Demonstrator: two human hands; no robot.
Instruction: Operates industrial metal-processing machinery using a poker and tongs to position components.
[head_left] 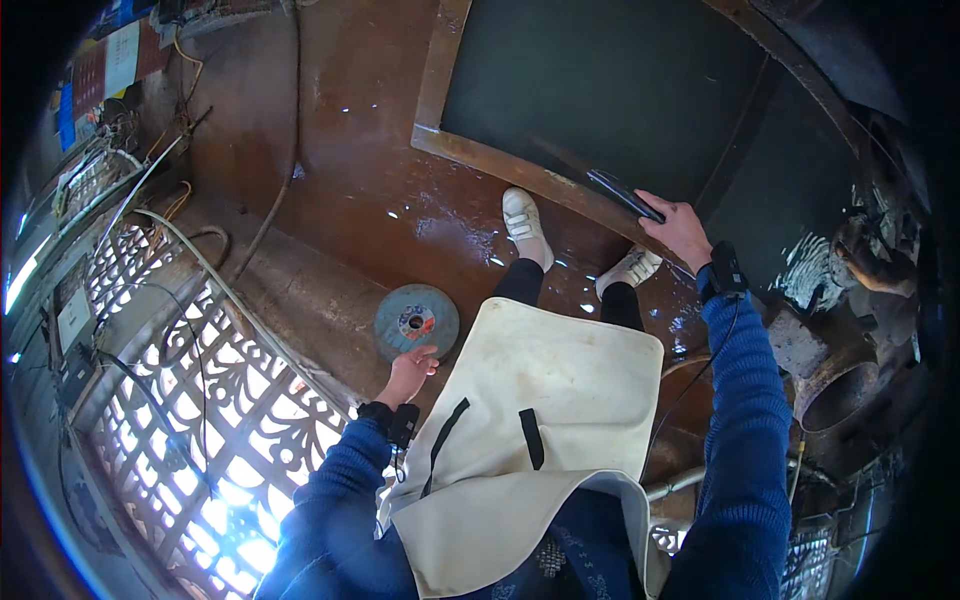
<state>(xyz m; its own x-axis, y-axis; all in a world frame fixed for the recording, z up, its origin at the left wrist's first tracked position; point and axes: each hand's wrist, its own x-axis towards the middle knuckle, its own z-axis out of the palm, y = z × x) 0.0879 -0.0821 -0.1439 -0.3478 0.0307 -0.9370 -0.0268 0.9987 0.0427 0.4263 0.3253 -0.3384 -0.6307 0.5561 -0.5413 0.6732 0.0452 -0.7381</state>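
My right hand [682, 232] is closed around the near end of a slender dark bar [622, 194] with a shiny edge. Its exact kind is unclear. The bar points up and left, above the brown frame of a dark water-filled tank [520, 172]. At the left, my left hand [408, 374] is at the lower edge of a round grey-blue grinding wheel [396, 318] with a centre hole and a red mark. The fingers are loosely bent and a little apart, with no grip on the wheel visible.
A pale apron [560, 370] covers my lap, and my white shoes [522, 215] stand on the wet brown floor [370, 130]. Beside my left arm is a bright lattice screen [250, 400] with cables. A rusty pipe opening [838, 392] lies at the right.
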